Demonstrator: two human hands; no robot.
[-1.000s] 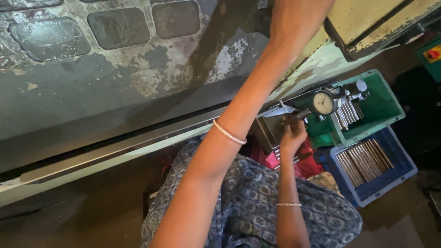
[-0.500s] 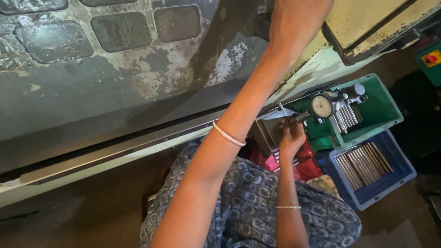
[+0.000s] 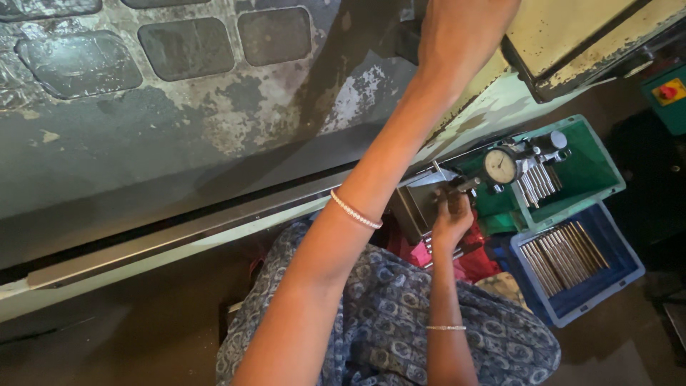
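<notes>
At twelve o'clock, on the big worn machine panel [image 3: 214, 143], our left hand [image 3: 461, 36] reaches up, its fingers out of sight, so we cannot tell their grip. At three o'clock our right hand [image 3: 450, 218] grips a metal pin [image 3: 464, 186] at the dial gauge [image 3: 500, 166]; blue bin [image 3: 600, 286] holds more pins [image 3: 564, 257].

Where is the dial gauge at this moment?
In the head view, the dial gauge sits right of centre, at the near-left edge of the green bin, just up and right of the right hand and above the blue bin of metal rods.
</notes>
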